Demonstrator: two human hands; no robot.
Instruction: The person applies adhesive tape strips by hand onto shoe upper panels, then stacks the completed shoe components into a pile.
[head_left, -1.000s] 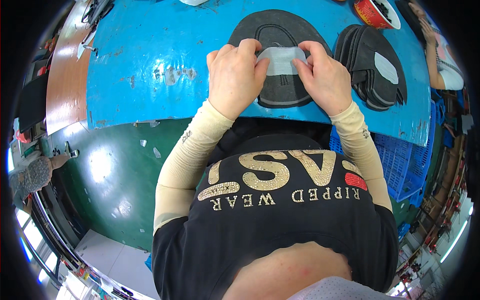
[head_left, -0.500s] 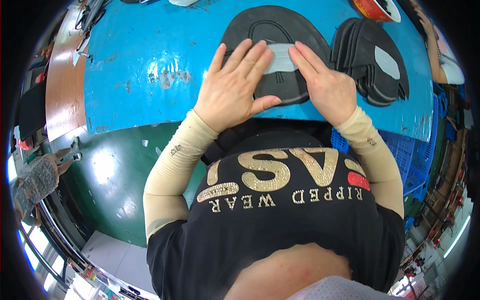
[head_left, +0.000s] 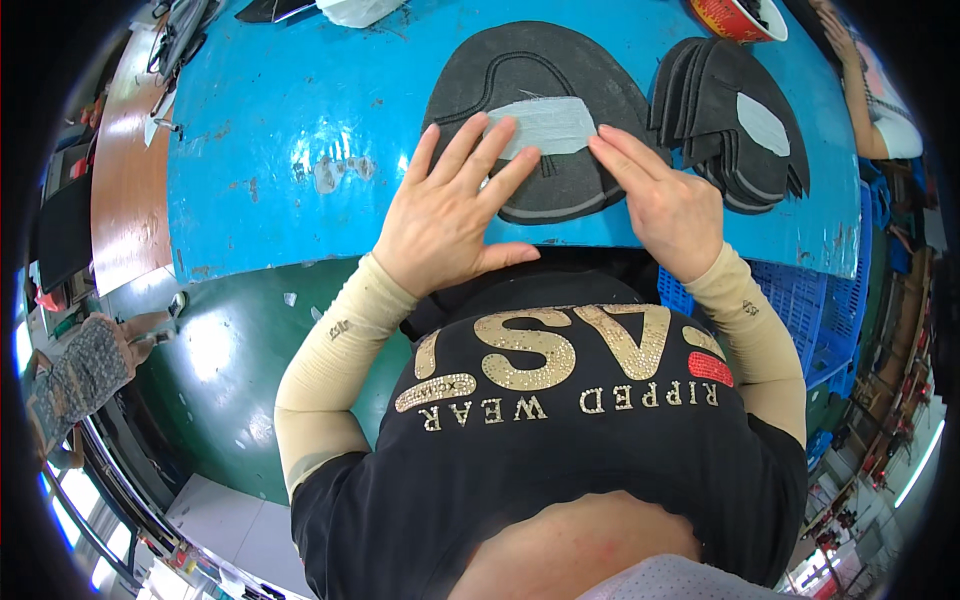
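A black, rounded flat piece (head_left: 605,85), foam-like, with a curved stitched line, lies on the blue table (head_left: 280,120). Across its middle is a white rectangular patch (head_left: 550,122). My left hand (head_left: 445,205) is open, fingers spread, with fingertips on the patch's left end and the black surface beside it. At the opposite end, my right hand (head_left: 670,205) rests its outstretched fingers on the patch's right edge; its thumb is hidden. Just right of the piece, several similar black pieces (head_left: 700,90) are stacked in a fan, a pale patch (head_left: 762,125) on the top one.
A red bowl (head_left: 735,18) with dark bits stands at the far right. Something white (head_left: 358,8) lies at the far edge. Blue plastic crates (head_left: 800,300) sit below the table's right side. One person's arm (head_left: 855,85) shows at right; another person (head_left: 80,370) is at left.
My left hand has slid left and toward me, uncovering more of the white patch. My right hand has shifted slightly toward me, its fingertips now at the patch's right edge.
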